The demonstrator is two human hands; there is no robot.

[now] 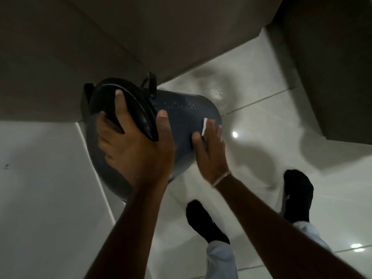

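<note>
The bin (177, 115) lay tipped well off upright between the two hands. Its long axis ran slantwise across the view, with the black lid (138, 111) end up and to the left, toward the brown wall (60, 57). The closed end pointed down and to the right, over the white tiled floor (271, 117). It seemed to be carried clear of the floor, though its underside was hidden behind the forearms. The left hand (136, 148) was the nearer one to the lid and did the holding: its grip was clamped on the lid's rim, fingers curled over the black top and the thumb hooked round onto the blue-grey side. The right hand (211, 152) took no hold. Its grip was apart, the fingers straight and spread flat against the bin's side, just beside a small white sticker (204, 126), steadying the body rather than bearing it. A thin bracelet (221, 179) showed at that wrist. Both arms reached forward and slightly up from the bottom of the view, the left forearm passing under the bin and the right coming in from the side. A black handle (151, 82) stood out by the lid on the far side, untouched. The person's feet, in black socks (205, 222), stood below on the floor. Any tipping or setting down would likely turn on the left hand at the lid end, with the right palm guiding the far end.
</note>
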